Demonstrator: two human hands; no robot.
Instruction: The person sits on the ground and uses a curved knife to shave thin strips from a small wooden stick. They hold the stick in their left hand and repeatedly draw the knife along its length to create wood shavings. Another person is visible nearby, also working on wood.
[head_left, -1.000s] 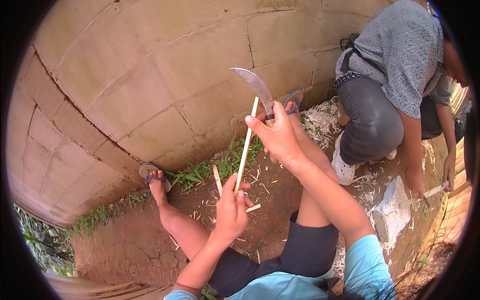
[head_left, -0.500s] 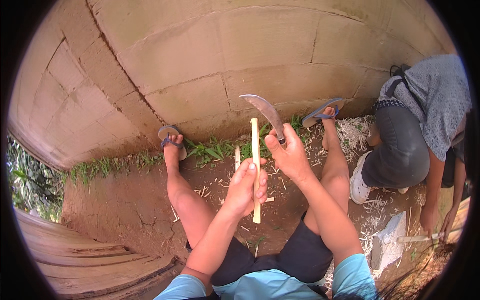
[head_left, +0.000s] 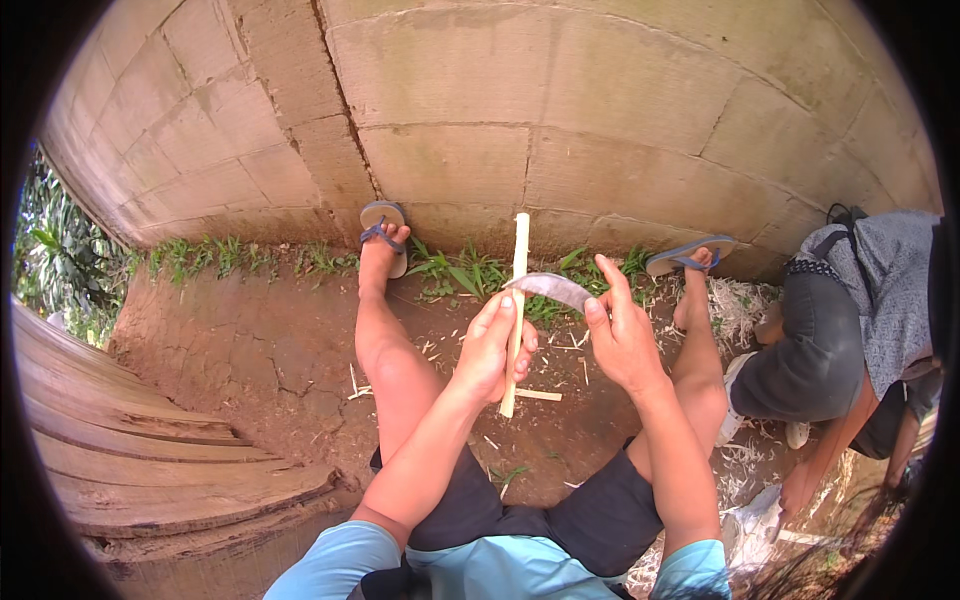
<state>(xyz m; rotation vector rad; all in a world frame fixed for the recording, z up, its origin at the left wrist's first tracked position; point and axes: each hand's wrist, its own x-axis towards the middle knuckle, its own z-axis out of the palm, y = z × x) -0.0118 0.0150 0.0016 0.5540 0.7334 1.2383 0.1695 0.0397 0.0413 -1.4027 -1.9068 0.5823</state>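
Note:
My left hand (head_left: 488,350) is closed round the middle of a pale split-wood strip (head_left: 521,240), thumb along its face. The strip stands nearly upright in view, its lower end poking out below the fingers. My right hand (head_left: 628,340) grips a knife with a curved grey blade (head_left: 556,288); its handle is hidden in the palm, and the index finger is stretched out. The blade reaches left, and its tip meets or overlaps the strip just above my left thumb. Whether the edge bites into the wood, I cannot tell.
A block wall (head_left: 440,165) rises ahead, with grass (head_left: 465,268) along its foot. Shavings lie on the soil, with a loose strip (head_left: 538,395) beyond my lap. Wooden boards (head_left: 180,460) stand at left. At right another person (head_left: 820,340) crouches, hands near a white block (head_left: 752,525).
My right hand has turned the knife from pointing up to lying sideways against the strip. The left hand keeps its hold. The whole view has shifted somewhat.

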